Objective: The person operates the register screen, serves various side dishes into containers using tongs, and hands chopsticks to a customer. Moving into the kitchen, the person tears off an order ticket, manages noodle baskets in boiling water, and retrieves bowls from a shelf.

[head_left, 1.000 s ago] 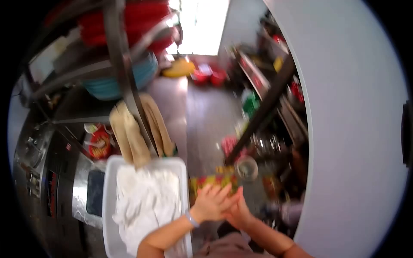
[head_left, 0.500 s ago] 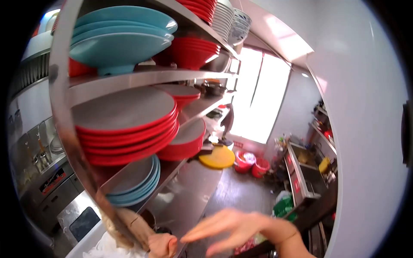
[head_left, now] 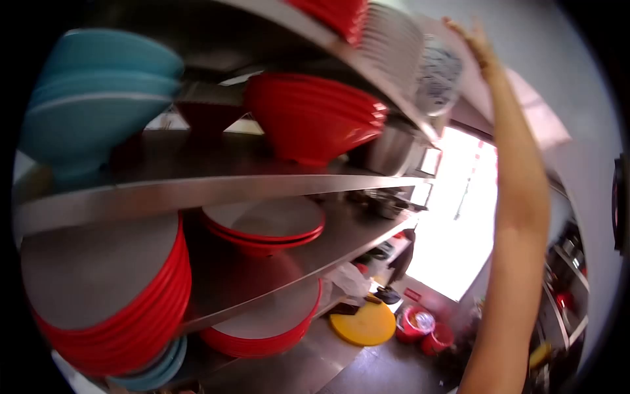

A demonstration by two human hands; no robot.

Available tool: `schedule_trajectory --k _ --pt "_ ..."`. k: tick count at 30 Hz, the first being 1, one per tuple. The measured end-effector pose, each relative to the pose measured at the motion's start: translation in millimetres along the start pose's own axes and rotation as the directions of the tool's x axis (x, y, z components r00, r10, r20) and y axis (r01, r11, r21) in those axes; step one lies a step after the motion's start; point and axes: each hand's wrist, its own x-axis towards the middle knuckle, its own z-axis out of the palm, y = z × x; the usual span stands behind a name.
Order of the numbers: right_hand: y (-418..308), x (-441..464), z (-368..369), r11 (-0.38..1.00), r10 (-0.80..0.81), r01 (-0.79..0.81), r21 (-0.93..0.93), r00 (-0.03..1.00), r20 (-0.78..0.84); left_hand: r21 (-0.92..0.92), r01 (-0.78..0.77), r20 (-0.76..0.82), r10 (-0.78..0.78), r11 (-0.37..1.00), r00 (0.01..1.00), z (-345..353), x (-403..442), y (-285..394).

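Observation:
My right hand (head_left: 478,49) is raised high at the upper right, its arm stretched up from the bottom edge. Its fingers are apart and nothing shows in them. Just left of it, near the top shelf's end, stands a stack of patterned bowls (head_left: 440,75), beside a blurred stack of white bowls (head_left: 392,49). Lower down, stacked red bowls (head_left: 308,115) and light blue bowls (head_left: 98,98) sit on the metal shelf (head_left: 230,186). My left hand is out of view.
Stacks of red-rimmed plates (head_left: 111,282) fill the lower shelves at left. A yellow round board (head_left: 364,323) lies on the counter beyond. Red buckets (head_left: 415,323) stand on the floor near the bright window (head_left: 456,217). Another shelf rack (head_left: 571,282) is at right.
The view has tilted up and moved closer to the shelves. My hands were together first, then apart; now my right hand is raised high and my left has left the view.

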Motion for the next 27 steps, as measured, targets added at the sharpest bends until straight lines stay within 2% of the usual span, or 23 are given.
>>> schedule_trajectory --k 1,2,3,4,5,6,7,8,9,11,13,15,18,21,23,25,27 --pt "7 -4 35 0.998 -0.068 0.068 0.001 0.996 0.063 0.140 0.112 -0.057 -0.105 0.984 0.993 4 -2 17" --pt "10 -17 64 0.991 -0.131 0.130 0.018 0.985 0.111 -0.153 0.614 -0.178 -0.632 0.775 0.754 33 -92 -10" --pt "21 -23 86 0.983 -0.182 0.177 0.052 0.976 0.122 0.042 0.577 -0.341 -0.531 0.816 0.776 41 -87 24" --pt "41 -33 101 0.976 -0.210 0.202 0.083 0.972 0.104 0.274 0.540 -0.447 -0.392 0.796 0.804 38 -64 46" --pt "58 -42 115 0.972 -0.214 0.205 0.111 0.974 0.076 0.421 0.506 -0.424 -0.331 0.753 0.843 28 -88 47" --pt "77 -53 132 0.972 -0.203 0.195 0.132 0.978 0.049 0.488 0.493 -0.550 -0.185 0.720 0.815 34 -52 68" --pt "96 -62 140 0.976 -0.180 0.177 0.131 0.984 0.016 0.449 0.600 -0.618 -0.255 0.662 0.744 37 -53 79" --pt "113 -67 142 0.979 -0.148 0.149 0.142 0.989 -0.020 0.164 0.722 -0.689 -0.446 0.672 0.572 39 -63 84" --pt "117 -79 146 0.976 -0.125 0.129 0.175 0.992 -0.034 -0.101 0.773 -0.760 -0.550 0.626 0.346 48 -83 88" --pt "139 -104 159 0.969 -0.054 0.059 0.240 0.998 -0.030 -0.179 0.755 -0.889 -0.433 0.631 0.151 75 -99 90" --pt "154 -133 165 0.946 0.005 -0.007 0.324 1.000 0.008 -0.221 0.786 -0.928 -0.373 0.577 0.013 97 -117 108" --pt "159 -172 169 0.923 0.051 -0.087 0.374 0.993 0.106 -0.265 0.773 -0.940 -0.333 0.576 -0.074 117 -154 117" --pt "156 -238 176 0.897 0.028 -0.166 0.409 0.946 0.322 -0.340 0.773 -0.932 -0.304 0.535 -0.199 141 -187 118" --pt "153 -313 177 0.879 -0.009 -0.253 0.404 0.838 0.545 -0.420 0.688 -0.907 -0.299 0.591 -0.297 165 -200 114" --pt "147 -353 179 0.865 -0.030 -0.309 0.395 0.755 0.655 -0.426 0.667 -0.904 -0.272 0.612 -0.329 177 -219 109" --pt "145 -382 178 0.868 -0.063 -0.329 0.373 0.671 0.739 -0.443 0.646 -0.890 -0.217 0.622 -0.401 187 -224 108" --pt "148 -408 179 0.875 -0.089 -0.340 0.345 0.588 0.804 -0.439 0.638 -0.889 -0.199 0.632 -0.413 199 -229 110"
